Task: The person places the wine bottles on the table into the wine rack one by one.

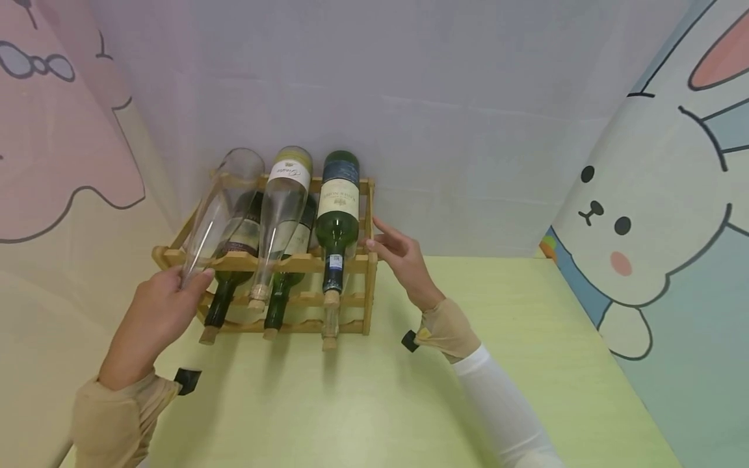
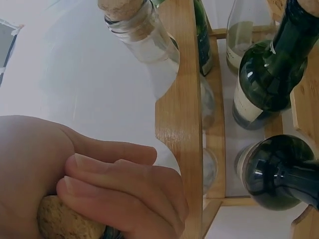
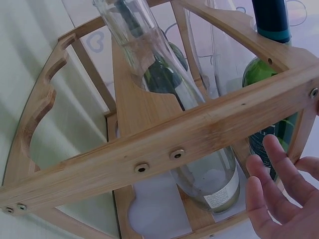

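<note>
A wooden wine rack (image 1: 269,262) holds several corked bottles lying on two tiers. My left hand (image 1: 155,312) grips the neck of a clear glass bottle (image 1: 207,224) at the top tier's left end. Its cork (image 2: 70,219) shows under the curled fingers in the left wrist view. At the rack's right side, my right hand (image 1: 404,263) touches the upright with extended, slightly bent fingers. Beside the held bottle lie a clear bottle with a white label (image 1: 287,188) and a green bottle with a cream label (image 1: 339,201).
Below are a dark bottle (image 1: 240,244), a green bottle (image 1: 287,260) and a clear bottle (image 1: 330,325), necks forward. The rack stands on a pale yellow-green table (image 1: 497,383) against a white curtain (image 1: 439,130). Cartoon-printed cloth (image 1: 673,214) hangs at the right.
</note>
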`<state>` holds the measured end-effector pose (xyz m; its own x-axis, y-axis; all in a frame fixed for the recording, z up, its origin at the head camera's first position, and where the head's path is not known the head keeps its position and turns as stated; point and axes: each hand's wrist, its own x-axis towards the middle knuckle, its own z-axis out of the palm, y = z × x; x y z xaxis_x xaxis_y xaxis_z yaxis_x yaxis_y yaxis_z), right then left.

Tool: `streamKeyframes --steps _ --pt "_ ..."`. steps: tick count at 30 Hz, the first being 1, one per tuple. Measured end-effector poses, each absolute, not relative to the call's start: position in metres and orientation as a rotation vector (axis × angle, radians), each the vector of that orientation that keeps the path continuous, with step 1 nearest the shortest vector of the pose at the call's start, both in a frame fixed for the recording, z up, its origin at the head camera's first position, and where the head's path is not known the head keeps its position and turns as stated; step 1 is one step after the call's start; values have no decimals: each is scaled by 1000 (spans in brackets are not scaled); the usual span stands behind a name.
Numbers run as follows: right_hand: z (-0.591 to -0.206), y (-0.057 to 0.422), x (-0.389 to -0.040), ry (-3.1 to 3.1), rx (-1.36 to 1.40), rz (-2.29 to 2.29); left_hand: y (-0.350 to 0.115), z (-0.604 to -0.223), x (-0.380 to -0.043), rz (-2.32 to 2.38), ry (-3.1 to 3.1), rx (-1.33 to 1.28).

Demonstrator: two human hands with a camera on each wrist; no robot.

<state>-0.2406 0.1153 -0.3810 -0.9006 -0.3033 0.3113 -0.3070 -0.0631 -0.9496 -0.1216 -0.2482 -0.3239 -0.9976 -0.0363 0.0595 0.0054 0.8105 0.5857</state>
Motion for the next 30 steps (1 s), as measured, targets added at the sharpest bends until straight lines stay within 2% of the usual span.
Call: streamKeyframes --steps 21,30 --pt "-381 114 -244 -2040 736 2285 -248 -320 -139 -977 -2987 43" --pt "-381 114 -242 -2091 715 2225 -252 -320 -121 -1093 -2979 51"
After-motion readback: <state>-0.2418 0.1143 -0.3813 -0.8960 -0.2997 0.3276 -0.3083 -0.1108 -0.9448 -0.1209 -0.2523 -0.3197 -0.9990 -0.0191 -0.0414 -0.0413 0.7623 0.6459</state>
